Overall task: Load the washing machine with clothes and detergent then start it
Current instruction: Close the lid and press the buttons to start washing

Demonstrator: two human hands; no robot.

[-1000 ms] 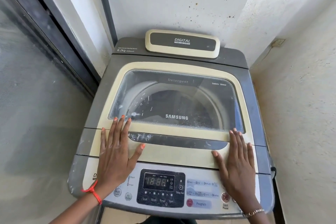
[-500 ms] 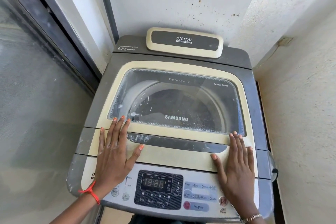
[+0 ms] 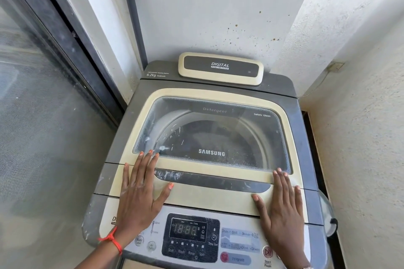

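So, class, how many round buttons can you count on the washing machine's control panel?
4 at least: Water Level and the one beside it at left of the display, red Program button and Start/Pause at right. The right hand may hide others.

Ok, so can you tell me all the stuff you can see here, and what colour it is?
washing machine: one, grey and cream, in the corner between the walls
lid: one, cream with a glass window, shut on top of the machine
control panel: one, silver with a dark display, front edge of the machine
start button: one, red, right end of the panel
pole: one, grey with an orange top, leaning on the wall behind the machine
glass door: one, dark frame, left of the machine
left hand: one, orange thread at the wrist, flat on the lid
right hand: one, flat on the lid, right side
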